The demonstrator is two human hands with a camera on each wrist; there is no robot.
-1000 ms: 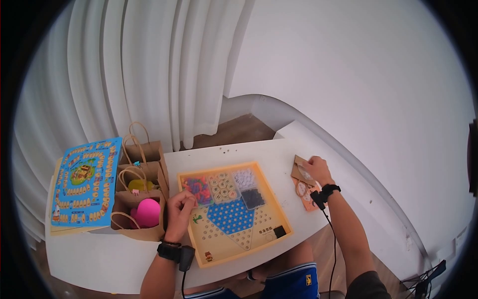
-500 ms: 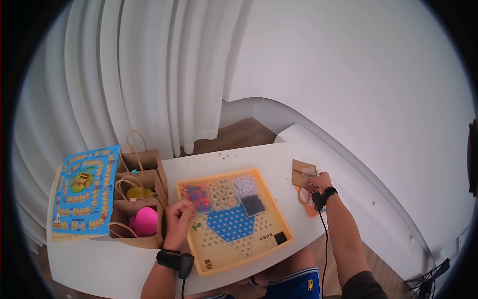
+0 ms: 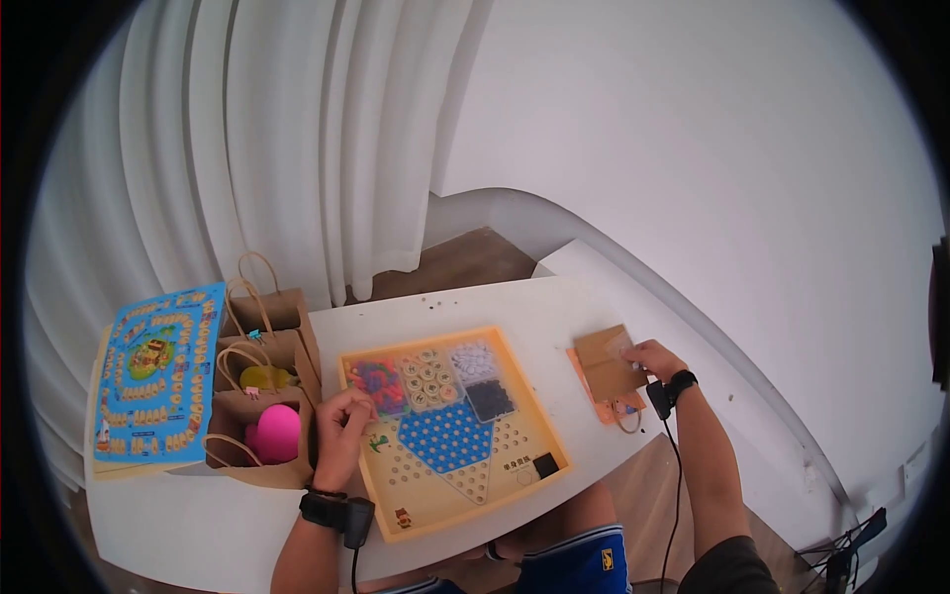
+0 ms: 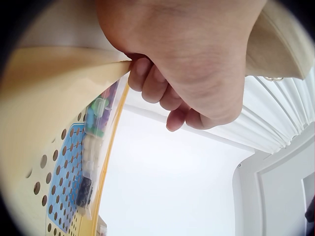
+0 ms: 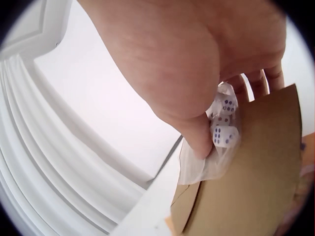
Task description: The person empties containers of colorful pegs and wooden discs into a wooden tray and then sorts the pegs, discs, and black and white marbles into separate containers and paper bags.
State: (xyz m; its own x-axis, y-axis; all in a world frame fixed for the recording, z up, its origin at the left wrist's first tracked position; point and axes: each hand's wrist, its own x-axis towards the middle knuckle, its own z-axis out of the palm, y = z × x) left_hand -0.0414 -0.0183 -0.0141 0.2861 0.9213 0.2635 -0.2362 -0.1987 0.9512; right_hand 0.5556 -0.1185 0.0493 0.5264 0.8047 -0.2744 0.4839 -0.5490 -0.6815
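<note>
My right hand (image 3: 660,358) pinches a small clear plastic bag of dice (image 5: 225,136) together with a brown kraft envelope (image 3: 606,374). In the right wrist view the thumb lies on the bag, and the other fingers go behind the envelope. Beneath the envelope, an orange printed card (image 3: 631,404) shows at the edges. My left hand (image 3: 342,428) rests by the left rim of the wooden game board (image 3: 426,510), its fingers loosely curled with nothing in them. Clear boxes of coloured pegs (image 3: 376,384), round wooden pieces (image 3: 427,379) and black pieces (image 3: 490,398) sit on the board.
Brown paper bags (image 3: 297,374) stand in a row left of the board, one holding a pink round object (image 3: 274,433). Further left leans a blue game sheet (image 3: 158,381). Tiny bits lie near the table's far edge. A cable hangs from each wrist.
My right hand has brought the plastic bag against the envelope and now grips both. The envelope has shifted over the orange card and shows a plainer face. The left hand stays by the board.
</note>
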